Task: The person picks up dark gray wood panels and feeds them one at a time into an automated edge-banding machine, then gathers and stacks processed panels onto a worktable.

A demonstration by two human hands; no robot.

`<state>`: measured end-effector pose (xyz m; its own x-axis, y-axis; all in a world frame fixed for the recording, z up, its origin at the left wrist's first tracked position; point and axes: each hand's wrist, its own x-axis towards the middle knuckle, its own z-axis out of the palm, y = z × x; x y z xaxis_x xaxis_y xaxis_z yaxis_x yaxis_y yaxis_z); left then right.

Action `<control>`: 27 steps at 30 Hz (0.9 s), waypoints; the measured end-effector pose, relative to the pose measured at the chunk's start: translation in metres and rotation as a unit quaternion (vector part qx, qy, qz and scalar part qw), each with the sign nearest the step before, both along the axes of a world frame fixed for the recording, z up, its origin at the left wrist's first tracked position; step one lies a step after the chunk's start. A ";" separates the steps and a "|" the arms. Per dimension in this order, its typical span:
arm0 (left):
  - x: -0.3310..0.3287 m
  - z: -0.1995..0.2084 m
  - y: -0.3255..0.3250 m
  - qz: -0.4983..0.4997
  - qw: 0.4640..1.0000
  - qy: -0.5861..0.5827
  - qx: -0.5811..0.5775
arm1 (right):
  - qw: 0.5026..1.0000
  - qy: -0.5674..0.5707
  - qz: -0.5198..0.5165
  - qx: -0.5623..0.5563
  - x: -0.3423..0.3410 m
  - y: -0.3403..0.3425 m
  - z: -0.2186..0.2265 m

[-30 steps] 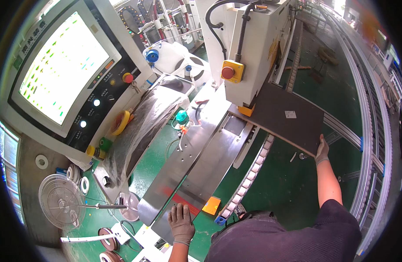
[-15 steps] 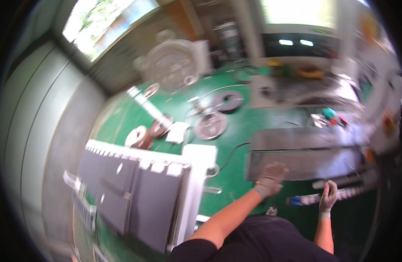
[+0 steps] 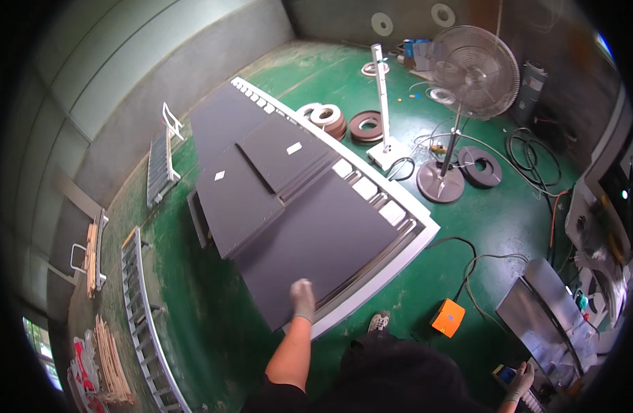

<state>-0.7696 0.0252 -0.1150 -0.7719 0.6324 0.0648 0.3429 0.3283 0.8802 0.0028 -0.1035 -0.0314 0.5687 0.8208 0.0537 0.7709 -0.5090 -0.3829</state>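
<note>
My left hand (image 3: 302, 300), in a pale work glove, is over the near end of a dark grey flat panel (image 3: 309, 241), close to the pale frame edge. Its fingers look loosely extended and slightly blurred, with nothing visible in them; contact with the panel is unclear. More dark panels (image 3: 227, 199) overlap beyond it, on a long white frame (image 3: 378, 296) with notches along one side. My right hand (image 3: 522, 380), also gloved, is low at the right beside a shiny metal-topped bench (image 3: 526, 316). Its fingers appear apart, and no held thing shows.
An orange box (image 3: 448, 318) and cables lie on the green floor between frame and bench. A pedestal fan (image 3: 475, 72), edging rolls (image 3: 326, 118) and a white stand (image 3: 383, 103) are farther back. At left lie a ladder (image 3: 141, 316), a slatted rack (image 3: 161, 168) and wooden strips (image 3: 112, 358).
My view has swung left, bringing the panels to the middle and the bench to the lower right. My left hand has gone from the metal bench to the dark panel.
</note>
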 end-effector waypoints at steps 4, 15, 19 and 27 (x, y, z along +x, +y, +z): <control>-0.111 -0.008 -0.018 0.173 0.920 -0.332 0.120 | 0.997 -0.057 -0.047 -0.006 0.000 0.008 -0.020; -0.307 0.033 0.008 0.353 0.911 -0.203 0.065 | 0.992 -0.113 -0.028 -0.044 -0.067 0.046 -0.009; -0.295 0.065 0.019 0.339 0.886 -0.317 0.009 | 0.969 -0.180 -0.009 -0.168 -0.106 0.044 0.010; -0.292 0.087 -0.012 0.205 0.910 -0.361 -0.009 | 0.952 0.248 0.136 -0.114 -0.078 -0.024 -0.126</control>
<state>-1.0616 0.0128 -0.0277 -0.7797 0.2783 -0.5609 -0.4776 0.3150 0.8202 -0.0751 -0.1274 -0.1573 0.2419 0.9000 -0.3627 0.6389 -0.4291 -0.6385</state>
